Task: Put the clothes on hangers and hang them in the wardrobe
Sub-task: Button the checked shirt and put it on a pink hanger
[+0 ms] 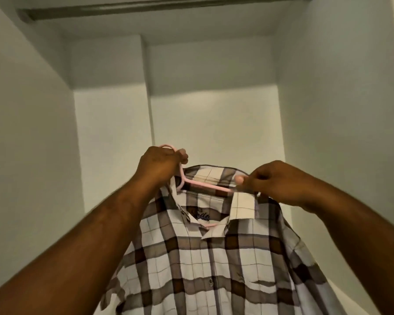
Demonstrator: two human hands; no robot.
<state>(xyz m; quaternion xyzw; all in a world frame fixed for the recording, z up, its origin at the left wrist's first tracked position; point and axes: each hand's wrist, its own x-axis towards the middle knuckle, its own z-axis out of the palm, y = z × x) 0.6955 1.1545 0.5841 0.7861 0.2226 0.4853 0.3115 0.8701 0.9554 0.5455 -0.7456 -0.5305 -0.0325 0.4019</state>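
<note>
Because the hook must catch the rail [159, 7] overhead, the left hand [162, 163] clenches the hanger [205, 185] by its hook, well below the rail, while the right hand [280, 183] pinches the shirt [214, 269] near its collar, probably stopping it from slipping off.

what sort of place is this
Probably inside a built-in wardrobe: plain white walls on three sides, a metal hanging rail runs overhead, and the left hand and right hand hold a checked brown-and-white shirt on a pink plastic hanger.
</note>
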